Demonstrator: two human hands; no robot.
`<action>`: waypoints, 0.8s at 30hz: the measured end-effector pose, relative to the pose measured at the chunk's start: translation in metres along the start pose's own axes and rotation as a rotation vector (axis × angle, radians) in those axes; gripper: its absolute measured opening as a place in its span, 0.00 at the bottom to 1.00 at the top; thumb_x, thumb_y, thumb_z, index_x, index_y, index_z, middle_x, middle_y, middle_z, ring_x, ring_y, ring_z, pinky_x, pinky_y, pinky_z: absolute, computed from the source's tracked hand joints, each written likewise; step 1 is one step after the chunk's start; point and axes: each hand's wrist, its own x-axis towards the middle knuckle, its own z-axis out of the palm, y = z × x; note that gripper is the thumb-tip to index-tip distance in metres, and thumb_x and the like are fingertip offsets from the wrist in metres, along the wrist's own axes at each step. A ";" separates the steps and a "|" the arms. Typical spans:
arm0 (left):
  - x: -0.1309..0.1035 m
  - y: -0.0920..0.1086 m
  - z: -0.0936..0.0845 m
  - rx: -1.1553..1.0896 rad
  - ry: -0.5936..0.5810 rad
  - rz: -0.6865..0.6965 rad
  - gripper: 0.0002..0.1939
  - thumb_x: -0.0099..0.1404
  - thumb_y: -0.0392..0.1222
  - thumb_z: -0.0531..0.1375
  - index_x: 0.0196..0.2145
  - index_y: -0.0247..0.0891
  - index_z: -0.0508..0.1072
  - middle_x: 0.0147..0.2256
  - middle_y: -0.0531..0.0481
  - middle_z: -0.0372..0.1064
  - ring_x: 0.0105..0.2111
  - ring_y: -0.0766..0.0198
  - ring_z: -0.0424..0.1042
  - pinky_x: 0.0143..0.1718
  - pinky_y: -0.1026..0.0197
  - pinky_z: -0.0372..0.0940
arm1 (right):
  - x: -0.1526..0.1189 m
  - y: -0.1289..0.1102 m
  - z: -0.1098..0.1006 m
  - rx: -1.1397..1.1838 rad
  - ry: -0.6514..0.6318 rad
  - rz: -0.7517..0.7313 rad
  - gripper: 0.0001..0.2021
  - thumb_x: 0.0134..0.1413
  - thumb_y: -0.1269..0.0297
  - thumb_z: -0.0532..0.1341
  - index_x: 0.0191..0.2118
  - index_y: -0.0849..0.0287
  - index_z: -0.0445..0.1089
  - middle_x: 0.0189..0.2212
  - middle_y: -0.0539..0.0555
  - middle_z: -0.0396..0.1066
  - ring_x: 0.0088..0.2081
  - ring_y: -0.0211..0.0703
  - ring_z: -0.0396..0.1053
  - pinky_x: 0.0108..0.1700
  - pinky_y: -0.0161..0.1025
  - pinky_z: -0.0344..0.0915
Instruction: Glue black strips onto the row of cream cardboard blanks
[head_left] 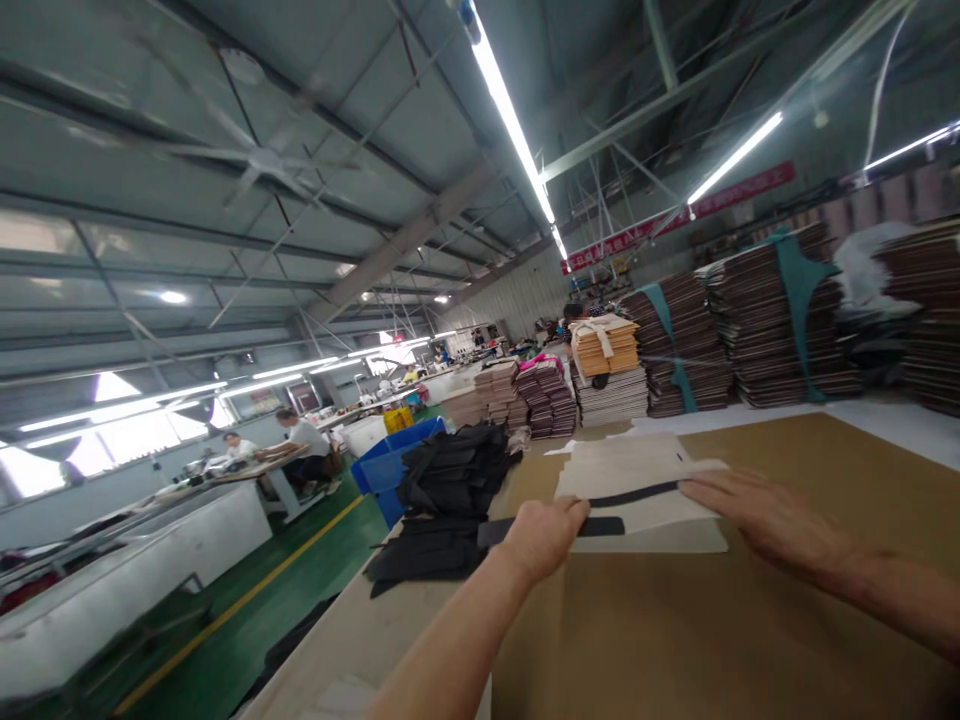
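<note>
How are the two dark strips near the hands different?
The upper strip looks thin and bends a little, but the lower strip looks wider and straighter. The upper strip reaches from the left hand to the right hand, while the lower strip is by the left hand only. Both are dark and lie partly over pale sheets.

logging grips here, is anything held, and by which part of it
A narrow black strip: the left hand grips its left end. The right hand is at its right end, but whether it pinches or only presses there cannot be told.
</note>
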 end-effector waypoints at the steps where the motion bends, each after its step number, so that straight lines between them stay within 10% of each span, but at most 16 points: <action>1: 0.008 -0.004 0.017 0.011 -0.026 -0.017 0.27 0.84 0.30 0.58 0.75 0.41 0.69 0.70 0.38 0.77 0.62 0.45 0.84 0.60 0.41 0.83 | 0.002 -0.006 0.023 -0.005 -0.027 -0.002 0.36 0.68 0.78 0.53 0.68 0.43 0.85 0.70 0.56 0.81 0.70 0.58 0.80 0.76 0.59 0.73; 6: 0.032 -0.003 0.090 0.020 -0.163 -0.049 0.19 0.86 0.42 0.66 0.70 0.40 0.76 0.64 0.41 0.79 0.52 0.52 0.85 0.53 0.46 0.85 | -0.024 -0.021 0.101 -0.043 -0.143 0.038 0.37 0.62 0.83 0.50 0.61 0.50 0.90 0.64 0.64 0.84 0.63 0.65 0.85 0.68 0.63 0.82; 12: 0.032 -0.007 0.111 -0.015 -0.169 -0.044 0.31 0.86 0.41 0.64 0.80 0.43 0.64 0.72 0.37 0.72 0.56 0.49 0.84 0.57 0.43 0.84 | -0.034 -0.017 0.111 -0.044 -0.188 0.070 0.37 0.62 0.83 0.51 0.64 0.52 0.89 0.66 0.66 0.82 0.66 0.68 0.82 0.70 0.65 0.80; 18: 0.037 -0.010 0.087 -0.096 -0.241 -0.077 0.29 0.82 0.41 0.69 0.76 0.44 0.71 0.72 0.39 0.74 0.60 0.46 0.83 0.63 0.37 0.81 | -0.028 -0.029 0.099 0.058 -0.277 0.116 0.36 0.65 0.78 0.50 0.69 0.58 0.85 0.71 0.73 0.75 0.71 0.76 0.76 0.74 0.80 0.71; 24: 0.031 0.001 0.007 -0.288 -0.012 -0.235 0.09 0.72 0.38 0.75 0.48 0.35 0.85 0.51 0.38 0.87 0.55 0.42 0.86 0.64 0.38 0.77 | -0.045 -0.051 0.022 0.347 -0.437 0.138 0.50 0.55 0.71 0.63 0.86 0.62 0.61 0.86 0.71 0.48 0.87 0.72 0.44 0.85 0.75 0.44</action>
